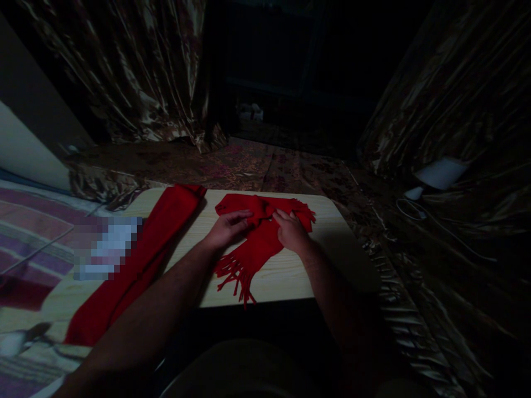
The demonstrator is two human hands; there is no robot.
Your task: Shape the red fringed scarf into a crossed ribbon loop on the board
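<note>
A red fringed scarf (265, 243) lies bunched and folded on a pale wooden table. One tasselled end points toward me, and the other fringe is at the far right. At the left edge of its gathered middle, my left hand (227, 228) is closed on the fabric with thumb and fingers. My right hand (292, 231) grips the cloth from the right side, its thumb and index finger near the raised fold. The fingertips of both hands are partly hidden in the folds.
A long folded red cloth (141, 265) lies slantwise across the left of the tabletop (290, 276). A blurred-out pale item (112, 246) is beside it. Striped bedding (33, 232) is at left. A white lamp (442, 172) with a cord and patterned curtains (145, 72) stand beyond.
</note>
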